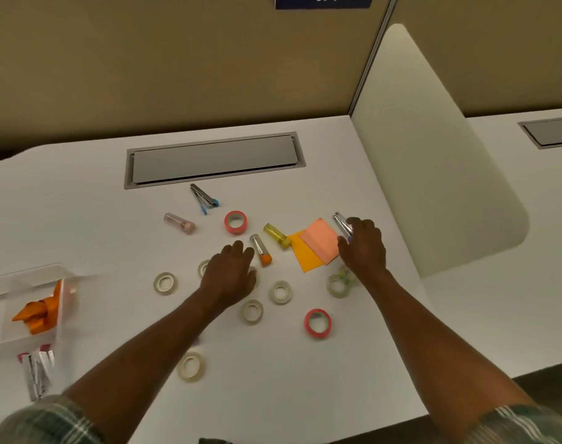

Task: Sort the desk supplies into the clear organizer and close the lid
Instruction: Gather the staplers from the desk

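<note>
The clear organizer (4,302) sits at the desk's left edge, lid open, with orange wrapped pieces (39,314) inside. My left hand (231,274) hovers palm down with loose fingers over clear tape rolls (164,283), beside an orange-capped clear tube (261,249). My right hand (364,248) curls around a silver stapler (342,224) at the right edge of the orange and pink sticky notes (315,245). Two red tape rolls (236,222) (317,322), a yellow tube (276,235), a pink tube (180,223) and a blue-tipped stapler (204,198) lie scattered.
A grey cable hatch (214,160) is set into the white desk (81,219) behind the supplies. A white divider panel (433,174) stands on the right. A red-and-silver stapler (38,370) lies near the organizer's front.
</note>
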### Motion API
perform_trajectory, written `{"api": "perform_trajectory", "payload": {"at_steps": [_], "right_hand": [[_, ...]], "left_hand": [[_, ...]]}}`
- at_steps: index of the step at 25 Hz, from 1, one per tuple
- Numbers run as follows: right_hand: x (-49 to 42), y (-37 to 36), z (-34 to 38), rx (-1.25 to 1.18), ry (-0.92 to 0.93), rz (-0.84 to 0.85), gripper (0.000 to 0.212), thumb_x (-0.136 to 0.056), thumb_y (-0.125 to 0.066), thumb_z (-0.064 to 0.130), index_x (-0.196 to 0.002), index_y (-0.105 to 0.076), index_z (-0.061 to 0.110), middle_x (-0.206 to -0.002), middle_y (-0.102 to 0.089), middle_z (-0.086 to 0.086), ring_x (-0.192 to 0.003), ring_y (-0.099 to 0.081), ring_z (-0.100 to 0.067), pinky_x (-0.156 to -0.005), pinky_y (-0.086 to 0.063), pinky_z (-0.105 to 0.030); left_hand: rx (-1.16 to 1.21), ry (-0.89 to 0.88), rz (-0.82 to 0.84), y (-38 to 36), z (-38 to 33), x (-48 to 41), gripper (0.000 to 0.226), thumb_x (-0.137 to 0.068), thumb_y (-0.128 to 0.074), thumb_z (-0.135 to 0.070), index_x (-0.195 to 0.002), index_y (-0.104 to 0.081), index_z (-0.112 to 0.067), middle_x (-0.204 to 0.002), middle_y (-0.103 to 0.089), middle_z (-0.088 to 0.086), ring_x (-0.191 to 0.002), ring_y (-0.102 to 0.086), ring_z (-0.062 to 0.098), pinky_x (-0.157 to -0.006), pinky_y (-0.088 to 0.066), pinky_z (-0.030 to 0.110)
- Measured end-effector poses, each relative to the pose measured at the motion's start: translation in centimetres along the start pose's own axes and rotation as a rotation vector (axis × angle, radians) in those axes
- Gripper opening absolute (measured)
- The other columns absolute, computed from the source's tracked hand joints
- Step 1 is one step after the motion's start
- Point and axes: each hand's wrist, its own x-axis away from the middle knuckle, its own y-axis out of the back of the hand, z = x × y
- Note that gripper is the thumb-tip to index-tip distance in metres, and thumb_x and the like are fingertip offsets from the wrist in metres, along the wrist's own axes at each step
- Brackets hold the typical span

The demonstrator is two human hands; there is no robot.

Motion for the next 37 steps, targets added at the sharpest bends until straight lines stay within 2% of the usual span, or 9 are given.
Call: {"api": "perform_trajectory", "payload": {"at_steps": [5, 10, 14, 17, 22, 27, 32, 35, 37], "right_hand": [[-3.1, -1.4, -1.7, 0.055, -0.017, 0.103, 0.053, -0.089, -0.064, 0.031, -0.134, -0.048, 0.01, -0.132, -0.05, -0.015, -0.118, -0.05, -0.038, -0.092, -0.046, -0.045], [-3.6, -3.2, -2.4, 0.087, -0.018, -0.064, 0.037, -0.087, -0.065, 0.029, -0.117, -0.061, 0.007, -0.121, -0.056, -0.015, -0.106, -0.053, -0.038, -0.08, -0.048, -0.044], [-3.5, -4.3, -2.6, 0.108, 0.023, -0.161, 0.033, -0.088, -0.062, 0.017, -0.119, -0.063, 0.006, -0.12, -0.059, -0.017, -0.1, -0.055, -0.04, -0.075, -0.048, -0.044], [-3.7, -4.6, -2.4, 0.114, -0.009, -0.168, 0.034, -0.085, -0.063, 0.012, -0.119, -0.063, 0.008, -0.12, -0.059, -0.016, -0.101, -0.055, -0.039, -0.075, -0.047, -0.044], [-4.3, -4.4, -2.5, 0.089, -0.033, -0.149, 0.032, -0.084, -0.066, 0.01, -0.116, -0.064, 0.007, -0.119, -0.059, -0.016, -0.101, -0.054, -0.039, -0.075, -0.048, -0.045], [-4.5, -3.1, -2.2, 0.049, -0.075, -0.115, 0.028, -0.091, -0.062, 0.012, -0.118, -0.061, 0.009, -0.117, -0.06, -0.016, -0.104, -0.056, -0.038, -0.081, -0.048, -0.047], [-1.9, -0.9, 0.3, -0.239, 0.039, -0.223, 0.027, -0.091, -0.065, 0.015, -0.117, -0.061, 0.01, -0.108, -0.064, -0.01, -0.095, -0.062, -0.03, -0.079, -0.051, -0.044], [0.8, 0.4, 3.8, -0.561, 0.076, -0.209, 0.03, -0.088, -0.07, 0.018, -0.115, -0.058, 0.022, -0.096, -0.067, 0.007, -0.085, -0.062, -0.003, -0.073, -0.045, -0.012], [2.9, 0.7, 6.5, -0.703, 0.09, -0.146, 0.032, -0.085, -0.074, 0.021, -0.112, -0.056, 0.026, -0.09, -0.068, 0.011, -0.086, -0.061, 0.003, -0.07, -0.042, -0.003]], "left_hand": [[-0.088, 0.014, -0.055, 2.0, 2.8, -4.2, 0.04, -0.09, -0.058, -0.032, -0.123, -0.056, -0.011, -0.118, -0.057, 0.014, -0.102, -0.056, 0.031, -0.073, -0.049, 0.041], [-0.161, 0.075, -0.078, 3.9, 6.9, -9.0, 0.028, -0.087, -0.057, -0.018, -0.112, -0.059, -0.005, -0.11, -0.056, 0.016, -0.097, -0.057, 0.036, -0.07, -0.051, 0.046], [-0.28, 0.107, -0.026, 3.4, 10.4, -12.6, 0.042, -0.086, -0.054, -0.005, -0.127, -0.051, -0.008, -0.127, -0.05, 0.018, -0.11, -0.05, 0.038, -0.08, -0.046, 0.045], [-0.439, 0.104, 0.072, 2.4, 12.3, -14.3, 0.042, -0.092, -0.051, -0.013, -0.133, -0.045, -0.015, -0.136, -0.043, 0.013, -0.12, -0.045, 0.033, -0.09, -0.041, 0.04], [-0.479, 0.047, 0.03, 1.3, 13.3, -15.3, 0.029, -0.094, -0.052, -0.02, -0.122, -0.052, -0.014, -0.124, -0.052, 0.011, -0.111, -0.05, 0.031, -0.087, -0.04, 0.039], [-0.441, 0.026, 0.002, 1.2, 13.2, -14.8, 0.031, -0.092, -0.06, -0.027, -0.119, -0.053, -0.012, -0.115, -0.059, 0.01, -0.103, -0.055, 0.029, -0.083, -0.041, 0.037], [-0.147, 0.09, -0.244, 3.2, 11.4, -11.9, 0.026, -0.085, -0.06, -0.007, -0.111, -0.057, -0.006, -0.1, -0.065, 0.014, -0.082, -0.06, 0.034, -0.068, -0.042, 0.04], [0.365, 0.233, -0.374, 4.7, 9.3, -7.9, 0.024, -0.083, -0.068, -0.015, -0.102, -0.056, -0.009, -0.094, -0.064, 0.005, -0.077, -0.059, 0.024, -0.065, -0.04, 0.03], [0.685, 0.344, -0.365, 5.1, 8.2, -4.1, 0.023, -0.083, -0.069, -0.021, -0.101, -0.055, -0.015, -0.091, -0.064, -0.006, -0.076, -0.061, 0.013, -0.061, -0.042, 0.02]]}}
